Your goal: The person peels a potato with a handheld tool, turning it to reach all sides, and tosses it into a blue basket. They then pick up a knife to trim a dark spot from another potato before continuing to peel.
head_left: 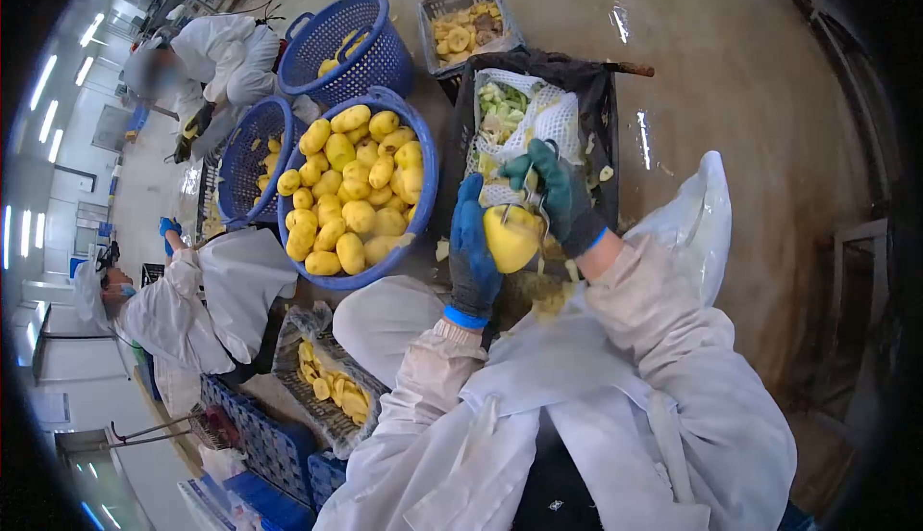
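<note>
At frame centre-right, the gloved left hand (471,252) supports a peeled potato (511,239) while the gloved right hand (561,195) applies a metal peeler (532,188) to it, below a black-lined crate (599,123) and right of a blue basket (431,180) filled with yellow potatoes (356,190).

Wet brown floor (731,79), strip lights (43,82) (glaring).
</note>
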Motion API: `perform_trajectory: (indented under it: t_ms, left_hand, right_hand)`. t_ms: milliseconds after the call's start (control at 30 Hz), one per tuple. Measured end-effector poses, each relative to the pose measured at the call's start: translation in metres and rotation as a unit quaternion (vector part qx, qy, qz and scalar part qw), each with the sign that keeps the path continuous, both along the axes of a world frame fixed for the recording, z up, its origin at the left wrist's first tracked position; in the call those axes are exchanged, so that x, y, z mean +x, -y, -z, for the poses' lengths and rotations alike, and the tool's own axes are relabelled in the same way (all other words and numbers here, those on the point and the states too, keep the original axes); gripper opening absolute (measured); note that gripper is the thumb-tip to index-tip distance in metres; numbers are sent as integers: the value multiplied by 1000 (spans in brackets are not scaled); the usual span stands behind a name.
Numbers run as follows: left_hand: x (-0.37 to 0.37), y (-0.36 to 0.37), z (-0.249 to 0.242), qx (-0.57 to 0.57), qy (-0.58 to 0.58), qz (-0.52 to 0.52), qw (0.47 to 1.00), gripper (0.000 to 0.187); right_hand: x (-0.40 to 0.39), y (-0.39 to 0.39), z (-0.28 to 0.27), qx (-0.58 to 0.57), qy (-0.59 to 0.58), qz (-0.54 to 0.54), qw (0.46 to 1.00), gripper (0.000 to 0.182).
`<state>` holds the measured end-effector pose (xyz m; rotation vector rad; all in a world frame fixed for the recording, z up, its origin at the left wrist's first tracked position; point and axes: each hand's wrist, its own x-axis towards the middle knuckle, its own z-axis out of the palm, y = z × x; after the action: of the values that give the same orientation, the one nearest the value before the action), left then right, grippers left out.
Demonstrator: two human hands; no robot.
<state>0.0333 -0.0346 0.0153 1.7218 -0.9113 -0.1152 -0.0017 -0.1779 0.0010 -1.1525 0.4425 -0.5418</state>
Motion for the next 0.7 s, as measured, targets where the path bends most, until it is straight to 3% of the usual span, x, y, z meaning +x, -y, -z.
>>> perform_trajectory:
  t_ms: [33,133,167,200,267,333,400,467,500,533,600,633,700]
  left_hand:
    - [-1,-1,-2,2,17,-2,1000,70]
    - [6,-8,4,13,84,-10,996,70]
    - [10,-10,12,15,102,-10,995,68]
    - [17,-12,33,12,105,-10,994,66]
    - [21,-8,36,-9,48,0,999,61]
    - [18,-10,30,-41,-73,0,996,57]
    - [17,-4,18,-95,-175,-23,980,52]
    - [12,-7,19,-76,-95,-37,992,49]
    - [18,-8,22,-34,46,-27,998,49]
    - [22,-9,27,10,185,-17,982,48]
    - [22,-13,42,-14,7,-6,1000,51]
    - [23,-16,42,-22,-22,-4,1000,51]
    - [20,-21,42,-13,-14,3,1000,52]
  right_hand:
    - [9,15,28,9,46,30,998,41]
    - [6,43,36,116,63,98,986,40]
    - [1,28,12,177,86,85,977,40]
    - [-1,14,8,140,60,44,987,40]
    - [-1,2,0,58,21,-36,997,42]
    - [7,29,30,-77,54,122,988,38]
    - [4,41,29,118,94,123,981,35]
    - [0,2,-4,58,61,45,995,36]
    - [0,-7,-17,23,51,9,998,36]
    - [5,3,-3,27,50,41,998,35]
    - [16,33,40,36,48,94,994,34]
    - [12,42,44,141,71,95,983,32]
    - [8,13,15,59,101,75,990,33]
